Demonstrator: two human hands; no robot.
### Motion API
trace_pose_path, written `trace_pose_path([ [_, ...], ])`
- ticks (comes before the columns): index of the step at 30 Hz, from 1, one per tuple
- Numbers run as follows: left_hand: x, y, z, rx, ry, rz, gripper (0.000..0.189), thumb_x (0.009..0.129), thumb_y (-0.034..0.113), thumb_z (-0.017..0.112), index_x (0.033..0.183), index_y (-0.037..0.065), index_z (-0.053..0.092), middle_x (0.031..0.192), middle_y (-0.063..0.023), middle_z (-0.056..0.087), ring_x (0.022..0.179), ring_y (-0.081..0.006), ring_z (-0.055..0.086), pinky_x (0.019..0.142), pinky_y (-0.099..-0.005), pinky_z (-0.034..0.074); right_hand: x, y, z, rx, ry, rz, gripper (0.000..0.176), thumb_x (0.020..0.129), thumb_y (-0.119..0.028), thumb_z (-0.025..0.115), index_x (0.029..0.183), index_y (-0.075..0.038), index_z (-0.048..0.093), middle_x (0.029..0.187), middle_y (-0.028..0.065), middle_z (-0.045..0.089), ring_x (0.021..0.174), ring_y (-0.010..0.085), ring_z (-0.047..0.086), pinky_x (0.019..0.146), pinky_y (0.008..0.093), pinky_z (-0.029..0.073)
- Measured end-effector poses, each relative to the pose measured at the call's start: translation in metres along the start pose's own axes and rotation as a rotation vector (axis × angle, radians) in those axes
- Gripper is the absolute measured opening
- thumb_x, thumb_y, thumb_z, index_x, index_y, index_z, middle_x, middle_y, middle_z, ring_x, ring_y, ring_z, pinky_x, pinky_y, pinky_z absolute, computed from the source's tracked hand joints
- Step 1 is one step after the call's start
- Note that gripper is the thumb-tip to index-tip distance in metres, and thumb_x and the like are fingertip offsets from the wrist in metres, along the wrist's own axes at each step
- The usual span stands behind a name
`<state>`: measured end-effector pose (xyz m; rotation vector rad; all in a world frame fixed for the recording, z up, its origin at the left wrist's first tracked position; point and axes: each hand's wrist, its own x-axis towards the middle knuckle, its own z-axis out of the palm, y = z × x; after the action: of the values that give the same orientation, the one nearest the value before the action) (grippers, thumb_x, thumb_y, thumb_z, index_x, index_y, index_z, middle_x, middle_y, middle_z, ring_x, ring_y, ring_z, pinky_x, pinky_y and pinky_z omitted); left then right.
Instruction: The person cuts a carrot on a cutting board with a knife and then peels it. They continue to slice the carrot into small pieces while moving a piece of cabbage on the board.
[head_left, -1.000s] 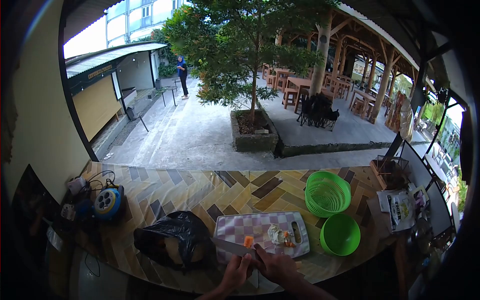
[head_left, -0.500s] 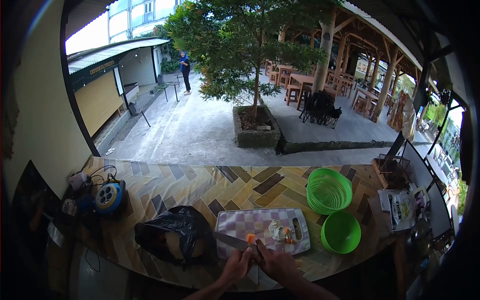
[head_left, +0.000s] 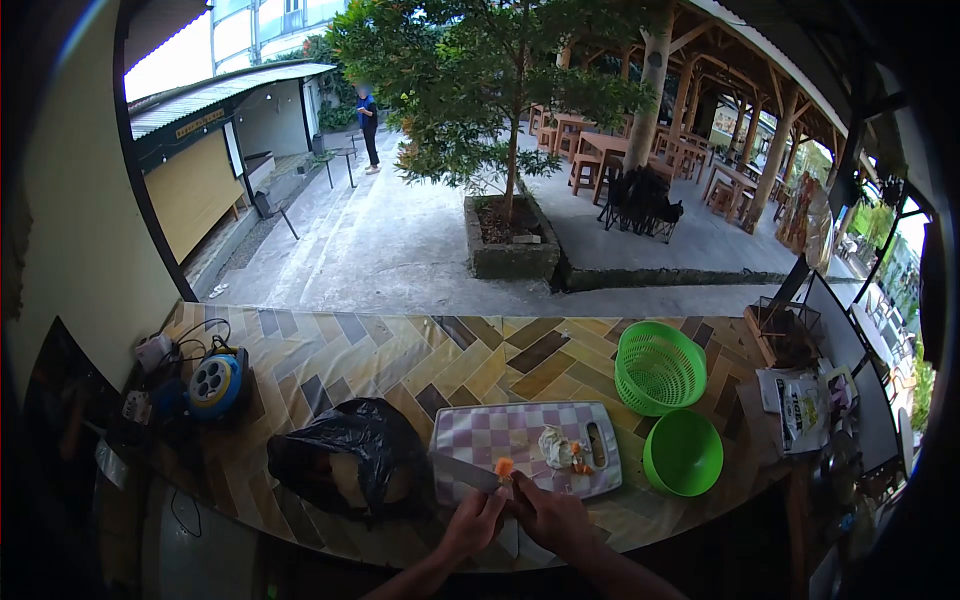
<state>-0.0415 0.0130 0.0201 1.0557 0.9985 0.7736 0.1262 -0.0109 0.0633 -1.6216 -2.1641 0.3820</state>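
Note:
A knife [head_left: 465, 472] points left over the checkered cutting board [head_left: 480, 420], its handle hidden in my closed right hand [head_left: 552, 518]. My left hand [head_left: 474, 522] is closed beside it, thumb near the blade. An orange vegetable piece [head_left: 504, 467], carrot-like, shows just above the fingertips of both hands; the left fingers appear to grip it, though its lower end is hidden. On the board's right side lie a crumpled whitish thing [head_left: 553, 447] and small orange bits [head_left: 580, 462].
Left of the board sits a black plastic bag [head_left: 350, 450]. A green basket [head_left: 660, 368] and a green bowl [head_left: 683, 453] stand to the right. Farther left is a cable reel [head_left: 215, 383]; packets [head_left: 803, 410] lie far right. A person [head_left: 367, 130] stands outside beyond the table.
The camera view has shifted slightly, so the table sits a little higher. Both hands keep nearly the same pose, with the knife and orange piece still between them.

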Motion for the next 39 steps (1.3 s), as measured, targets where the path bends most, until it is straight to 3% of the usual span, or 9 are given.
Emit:
trace_pose_path([
  [6, 0.001, -0.008, 0.002, 0.047, -0.021, 0.309, 0.039, 0.101, 0.017, 0.049, 0.135, 0.002, 0.036, 0.083, -0.0024, 0.055, 0.055, -0.0072, 0.048, 0.05, -0.0236, 0.039, -0.006, 0.028, 0.032, 0.943, -0.221, 0.214, 0.057, 0.101, -0.042, 0.045, 0.146, -0.009, 0.035, 0.07, 0.0063, 0.058, 0.058, 0.0159, 0.057, 0.056, 0.0299, 0.047],
  [9, 0.0, -0.01, -0.004, -0.199, -0.076, 0.095, 0.039, 0.101, 0.016, 0.047, 0.136, 0.003, 0.035, 0.088, -0.0041, 0.053, 0.059, -0.0071, 0.048, 0.053, -0.0219, 0.041, -0.007, 0.026, 0.018, 1.394, -0.396, 0.341, 0.055, 0.104, -0.039, 0.039, 0.148, -0.008, 0.031, 0.066, -0.0011, 0.046, 0.055, 0.0119, 0.044, 0.055, 0.0282, 0.043],
  [12, -0.006, 0.004, -0.011, -0.414, -0.238, 0.086, 0.038, 0.102, 0.016, 0.044, 0.136, 0.003, 0.034, 0.087, -0.0046, 0.053, 0.062, -0.0088, 0.049, 0.055, -0.024, 0.043, -0.008, 0.04, 0.015, 1.524, -0.461, 0.348, 0.054, 0.105, -0.039, 0.036, 0.148, -0.007, 0.032, 0.064, -0.0035, 0.042, 0.054, 0.0115, 0.042, 0.055, 0.0286, 0.043],
  [15, -0.004, 0.0, -0.002, -0.585, -0.165, 0.022, 0.036, 0.102, 0.015, 0.04, 0.136, 0.002, 0.036, 0.087, -0.0061, 0.053, 0.062, -0.0122, 0.051, 0.057, -0.0287, 0.046, -0.008, 0.027, 0.019, 0.913, -0.199, 0.141, 0.054, 0.103, -0.041, 0.039, 0.148, -0.011, 0.033, 0.061, 0.0025, 0.051, 0.052, 0.02, 0.052, 0.055, 0.0338, 0.046],
  [18, -0.007, 0.009, 0.005, -0.613, 0.025, -0.076, 0.033, 0.101, 0.012, 0.038, 0.132, 0.0, 0.039, 0.087, -0.0074, 0.054, 0.064, -0.0155, 0.053, 0.06, -0.0326, 0.048, -0.009, 0.016, 0.012, 0.367, -0.194, 0.059, 0.056, 0.101, -0.045, 0.041, 0.148, -0.016, 0.034, 0.066, 0.0141, 0.061, 0.061, 0.0343, 0.062, 0.058, 0.0438, 0.05],
  [21, -0.003, -0.005, 0.004, -0.643, 0.019, -0.054, 0.027, 0.101, 0.012, 0.039, 0.124, 0.0, 0.044, 0.085, -0.0064, 0.053, 0.065, -0.0163, 0.054, 0.061, -0.0328, 0.048, -0.009, 0.013, 0.008, 0.239, -0.235, 0.107, 0.057, 0.098, -0.049, 0.043, 0.147, -0.02, 0.035, 0.076, 0.0217, 0.065, 0.072, 0.0421, 0.064, 0.062, 0.0511, 0.05],
  [27, -0.01, -0.014, -0.005, -0.449, -0.2, 0.102, 0.015, 0.1, 0.014, 0.046, 0.108, 0.001, 0.047, 0.076, -0.0045, 0.05, 0.064, -0.0134, 0.053, 0.059, -0.0316, 0.047, -0.002, 0.002, -0.004, 0.161, -0.267, 0.131, 0.058, 0.098, -0.054, 0.039, 0.144, -0.019, 0.038, 0.073, 0.019, 0.065, 0.069, 0.0406, 0.065, 0.061, 0.0502, 0.051],
  [36, -0.014, -0.005, 0.008, -0.232, 0.019, 0.123, 0.016, 0.102, 0.02, 0.048, 0.102, 0.004, 0.051, 0.07, 0.0012, 0.049, 0.056, -0.0075, 0.047, 0.051, -0.0239, 0.04, 0.002, -0.005, -0.018, 0.078, -0.282, 0.075, 0.053, 0.097, -0.05, 0.045, 0.14, -0.019, 0.046, 0.077, 0.0162, 0.067, 0.069, 0.0376, 0.066, 0.06, 0.0474, 0.052],
  [39, -0.014, -0.01, 0.003, -0.263, -0.027, 0.064, 0.021, 0.102, 0.019, 0.048, 0.107, 0.001, 0.056, 0.073, 0.0006, 0.055, 0.06, -0.0059, 0.05, 0.053, -0.0232, 0.041, 0.003, -0.006, -0.021, 0.071, -0.297, 0.061, 0.054, 0.098, -0.048, 0.043, 0.141, -0.017, 0.042, 0.073, 0.0171, 0.066, 0.066, 0.0392, 0.066, 0.057, 0.0501, 0.051],
])
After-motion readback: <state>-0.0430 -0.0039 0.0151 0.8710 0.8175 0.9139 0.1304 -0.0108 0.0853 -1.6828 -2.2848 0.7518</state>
